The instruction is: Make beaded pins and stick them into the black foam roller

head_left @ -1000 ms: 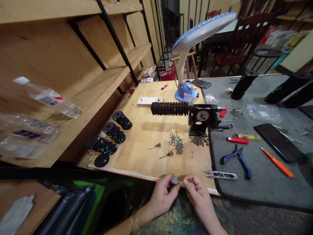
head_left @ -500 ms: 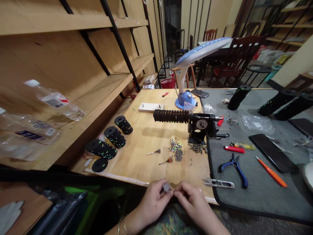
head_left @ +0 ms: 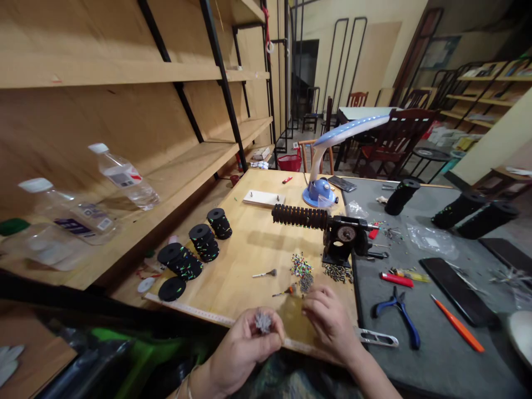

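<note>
The grey bundle (head_left: 262, 321) sat in the left hand (head_left: 245, 349) near the table edge, spiky end showing; fingers curled closed around it, thumb across the front. The right hand (head_left: 330, 318) was apart from it, low by the table, fingers partly curled, fingertips near the grey bits (head_left: 306, 282); couldn't tell if it had hold of anything. Step in hand, by the look of it: right hand at small pieces, left holding the bundle. Next move seemed to call for a fine pinch on one bit, left grip steady. Beads (head_left: 300, 264) lay against the grey bits, dark bits (head_left: 337, 272) by the winder (head_left: 341, 235). Snips (head_left: 380, 337) partly hidden behind right wrist; pliers (head_left: 393, 303) farther right, on mat (head_left: 374, 277).
</note>
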`<state>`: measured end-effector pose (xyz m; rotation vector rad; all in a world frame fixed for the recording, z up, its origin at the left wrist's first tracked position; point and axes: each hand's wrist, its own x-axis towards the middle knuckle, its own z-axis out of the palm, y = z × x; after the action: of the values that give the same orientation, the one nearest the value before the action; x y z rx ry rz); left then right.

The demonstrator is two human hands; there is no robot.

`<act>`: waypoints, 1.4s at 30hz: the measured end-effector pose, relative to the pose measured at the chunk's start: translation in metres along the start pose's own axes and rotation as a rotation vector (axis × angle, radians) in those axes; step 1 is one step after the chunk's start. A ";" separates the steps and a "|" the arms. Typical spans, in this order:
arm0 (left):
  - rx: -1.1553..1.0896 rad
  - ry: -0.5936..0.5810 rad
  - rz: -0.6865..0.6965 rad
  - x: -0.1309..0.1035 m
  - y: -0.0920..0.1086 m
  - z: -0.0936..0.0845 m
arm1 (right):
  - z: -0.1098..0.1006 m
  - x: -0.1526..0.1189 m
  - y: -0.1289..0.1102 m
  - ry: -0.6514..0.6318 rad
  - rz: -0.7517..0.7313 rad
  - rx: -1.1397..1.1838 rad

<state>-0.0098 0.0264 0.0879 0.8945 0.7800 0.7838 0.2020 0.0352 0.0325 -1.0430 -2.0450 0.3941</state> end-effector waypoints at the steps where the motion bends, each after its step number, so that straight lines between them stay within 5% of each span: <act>1: 0.003 0.002 0.026 -0.002 0.005 0.002 | -0.001 0.003 0.005 0.026 -0.011 -0.033; 8: 0.019 0.015 0.123 -0.014 0.027 0.011 | 0.000 0.004 0.036 0.147 0.011 -0.175; 16: 0.042 -0.024 0.121 -0.009 0.031 0.018 | 0.000 -0.011 0.041 0.106 0.030 -0.251; 25: 0.315 -0.125 0.083 0.004 0.029 0.032 | -0.004 -0.019 -0.019 -0.004 0.120 0.118; 29: 0.369 -0.074 0.126 0.006 0.022 0.028 | 0.006 -0.028 -0.046 0.035 0.323 0.460; 35: 0.499 0.069 0.123 0.011 0.006 0.005 | 0.029 -0.038 -0.052 0.078 0.565 0.584; 42: 0.884 0.379 0.215 0.036 -0.024 -0.076 | 0.037 -0.045 -0.053 0.101 0.723 0.794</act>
<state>-0.0504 0.0746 0.0271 1.6629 1.4319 0.8071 0.1608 -0.0302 0.0167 -1.1920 -1.1530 1.3528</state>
